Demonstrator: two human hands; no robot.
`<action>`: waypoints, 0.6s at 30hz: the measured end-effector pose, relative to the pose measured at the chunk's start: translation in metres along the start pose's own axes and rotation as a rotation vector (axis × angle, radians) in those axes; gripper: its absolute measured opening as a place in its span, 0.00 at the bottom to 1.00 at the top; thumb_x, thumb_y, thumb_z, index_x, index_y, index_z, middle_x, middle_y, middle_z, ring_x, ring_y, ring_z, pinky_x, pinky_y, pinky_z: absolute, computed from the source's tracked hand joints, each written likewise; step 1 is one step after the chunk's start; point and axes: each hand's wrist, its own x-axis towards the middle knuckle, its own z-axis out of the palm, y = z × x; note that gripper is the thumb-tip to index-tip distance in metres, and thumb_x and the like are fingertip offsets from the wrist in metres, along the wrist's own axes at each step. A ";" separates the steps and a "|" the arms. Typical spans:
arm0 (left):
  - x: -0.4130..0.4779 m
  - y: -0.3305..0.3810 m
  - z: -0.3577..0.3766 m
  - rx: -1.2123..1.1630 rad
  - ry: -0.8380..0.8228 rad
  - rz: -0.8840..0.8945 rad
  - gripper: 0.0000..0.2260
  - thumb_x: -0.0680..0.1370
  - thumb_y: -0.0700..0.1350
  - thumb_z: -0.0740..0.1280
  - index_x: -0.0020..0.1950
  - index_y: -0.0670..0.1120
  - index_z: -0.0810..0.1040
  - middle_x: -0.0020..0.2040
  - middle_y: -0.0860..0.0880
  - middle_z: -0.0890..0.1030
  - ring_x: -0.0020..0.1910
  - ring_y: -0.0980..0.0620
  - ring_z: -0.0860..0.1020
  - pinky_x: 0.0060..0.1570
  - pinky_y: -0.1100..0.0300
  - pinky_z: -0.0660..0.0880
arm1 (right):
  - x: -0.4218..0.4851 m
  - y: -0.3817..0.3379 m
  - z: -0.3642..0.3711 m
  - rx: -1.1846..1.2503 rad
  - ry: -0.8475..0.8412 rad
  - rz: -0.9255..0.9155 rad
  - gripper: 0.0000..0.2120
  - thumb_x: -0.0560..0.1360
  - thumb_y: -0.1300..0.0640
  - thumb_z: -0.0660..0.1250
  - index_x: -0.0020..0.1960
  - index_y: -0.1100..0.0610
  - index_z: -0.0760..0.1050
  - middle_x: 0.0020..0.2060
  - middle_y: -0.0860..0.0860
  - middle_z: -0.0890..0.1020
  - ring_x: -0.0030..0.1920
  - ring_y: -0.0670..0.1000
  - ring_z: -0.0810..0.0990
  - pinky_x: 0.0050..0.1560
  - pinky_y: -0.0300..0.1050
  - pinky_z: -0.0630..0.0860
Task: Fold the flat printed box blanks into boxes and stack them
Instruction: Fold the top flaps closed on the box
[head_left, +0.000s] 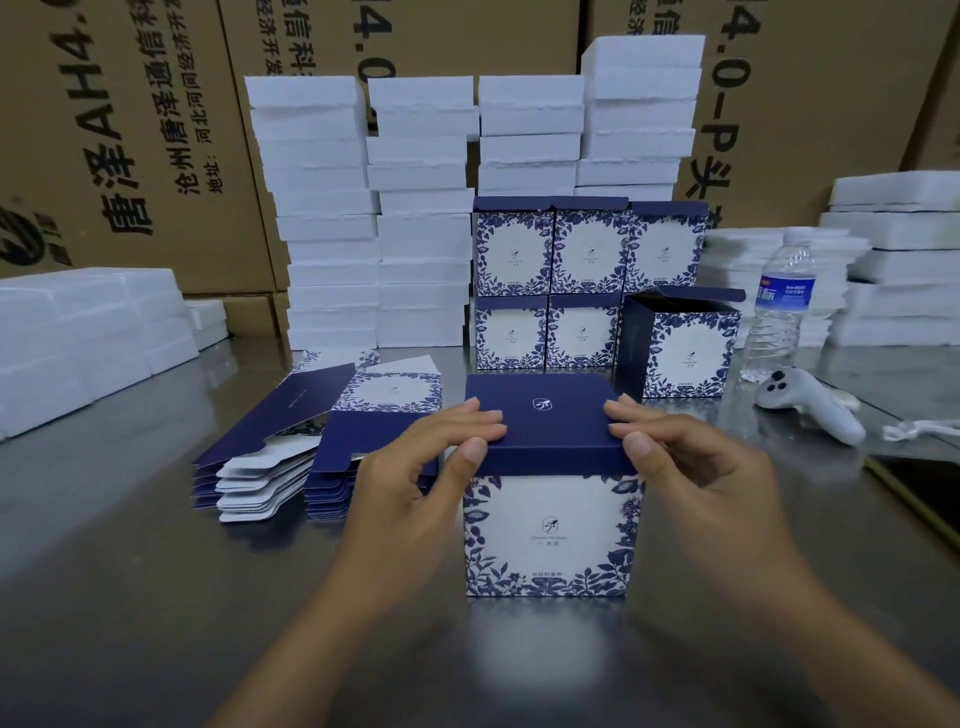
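Fingers (483, 420) of the left hand (426, 473) and of the right hand (698, 470) curl over the two side edges of the dark blue lid (543, 415). The thumbs press on its front lip, so both hands pinch the box (553, 535) between them. The box stands upright on the bench (156, 571), straight below the fingers and equally near each hand. The lid lies flat, so this fold looks almost finished. The stack of folded boxes (587, 280) lies straight beyond, away from the person. The flat blanks (291, 447) lie just left, nearer the left hand.
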 end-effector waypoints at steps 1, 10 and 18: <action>0.001 0.000 0.000 -0.017 -0.008 -0.012 0.08 0.75 0.46 0.63 0.49 0.54 0.81 0.52 0.62 0.82 0.61 0.64 0.75 0.58 0.73 0.68 | 0.001 0.001 -0.001 0.013 -0.004 0.004 0.07 0.70 0.44 0.71 0.43 0.45 0.82 0.51 0.43 0.84 0.56 0.44 0.81 0.54 0.31 0.73; -0.005 -0.001 0.007 0.053 0.073 0.016 0.06 0.76 0.46 0.67 0.49 0.57 0.81 0.55 0.60 0.82 0.60 0.64 0.75 0.56 0.74 0.68 | -0.003 -0.020 0.006 -0.564 0.061 -0.312 0.04 0.74 0.52 0.66 0.44 0.51 0.78 0.48 0.42 0.81 0.53 0.44 0.78 0.56 0.39 0.71; -0.012 -0.016 0.024 0.085 0.091 0.016 0.14 0.74 0.52 0.67 0.58 0.63 0.72 0.55 0.61 0.77 0.58 0.61 0.76 0.55 0.69 0.72 | -0.021 -0.011 0.039 -1.185 -0.051 -0.315 0.33 0.66 0.36 0.64 0.67 0.49 0.63 0.62 0.56 0.73 0.67 0.56 0.64 0.63 0.67 0.66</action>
